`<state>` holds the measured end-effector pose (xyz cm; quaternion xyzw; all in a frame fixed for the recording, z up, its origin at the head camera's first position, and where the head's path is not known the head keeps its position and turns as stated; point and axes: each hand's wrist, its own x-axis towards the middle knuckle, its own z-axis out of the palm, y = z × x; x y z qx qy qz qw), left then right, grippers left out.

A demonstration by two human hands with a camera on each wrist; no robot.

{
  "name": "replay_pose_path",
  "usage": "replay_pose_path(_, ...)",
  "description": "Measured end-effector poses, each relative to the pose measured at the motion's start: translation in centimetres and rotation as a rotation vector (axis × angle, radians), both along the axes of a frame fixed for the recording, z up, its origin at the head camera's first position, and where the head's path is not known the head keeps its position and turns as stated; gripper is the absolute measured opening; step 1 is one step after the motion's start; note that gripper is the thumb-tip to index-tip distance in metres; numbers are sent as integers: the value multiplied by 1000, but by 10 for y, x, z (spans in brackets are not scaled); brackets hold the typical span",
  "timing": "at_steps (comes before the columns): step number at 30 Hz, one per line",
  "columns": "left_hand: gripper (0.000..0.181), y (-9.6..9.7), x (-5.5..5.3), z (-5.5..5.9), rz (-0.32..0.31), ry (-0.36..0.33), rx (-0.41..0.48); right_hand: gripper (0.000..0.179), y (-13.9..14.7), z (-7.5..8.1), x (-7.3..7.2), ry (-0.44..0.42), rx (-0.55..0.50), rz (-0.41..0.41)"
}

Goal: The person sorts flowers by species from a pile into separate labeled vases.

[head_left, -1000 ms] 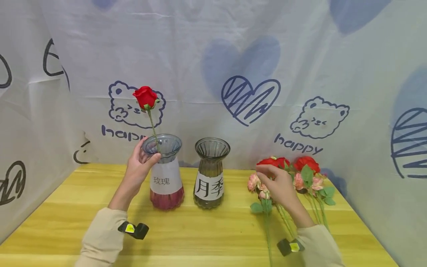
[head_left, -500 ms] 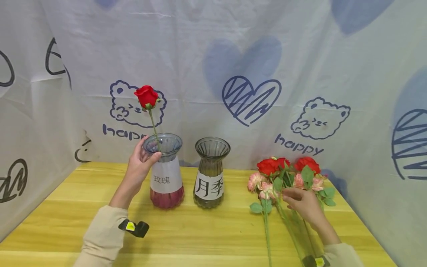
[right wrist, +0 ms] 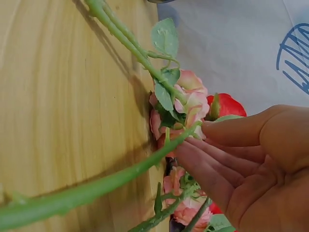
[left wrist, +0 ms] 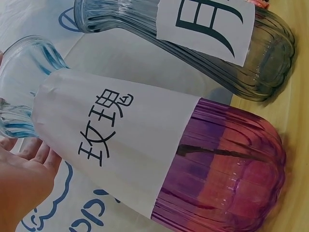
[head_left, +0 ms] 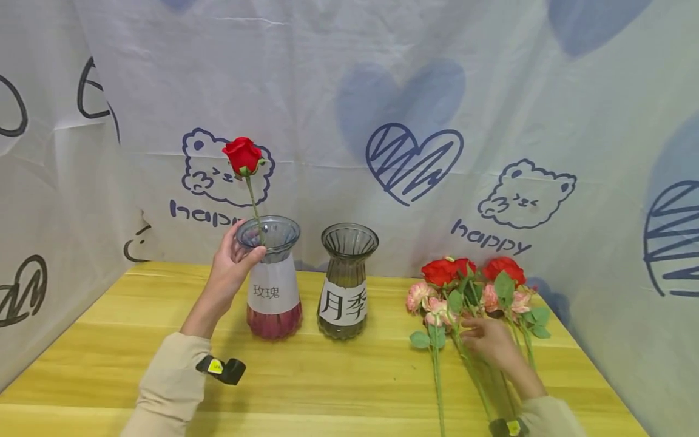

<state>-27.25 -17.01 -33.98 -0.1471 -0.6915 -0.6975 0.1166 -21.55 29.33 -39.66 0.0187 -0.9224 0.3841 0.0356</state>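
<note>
My left hand holds a clear, fluted glass vase by its flared neck, thumb in front and fingers behind. Its white label carries dark characters, and its base is pink-purple. One red rose stands in this vase, its stem leaning slightly left. At the right, my right hand reaches among artificial flowers lying on the table. In the right wrist view its fairly straight thumb and fingers lie close around a green stem; a firm pinch does not show. Pink flowers lie just beyond the fingertips.
A grey glass vase with a labelled front stands right of the held one. Red flowers lie at the back of the bunch. A printed white cloth hangs behind the wooden table.
My right hand has moved right and down from above the flowers to the stems, then settled slightly lower there. The left hand keeps its hold on the vase; the rose stays in it.
</note>
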Motion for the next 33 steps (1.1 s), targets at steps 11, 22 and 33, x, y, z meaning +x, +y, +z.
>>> replay_pose_path(11,79,3,1,3,-5,-2,-37,30,2,-5,-2,-74,97,-37)
replay_pose_path(22,78,-1,2,4,-13,-19,-61,37,0,4,2,-119,-171,-85)
replay_pose_path(33,79,-3,0,3,-13,-26,-65,44,-11,24,2,-93,-345,-123)
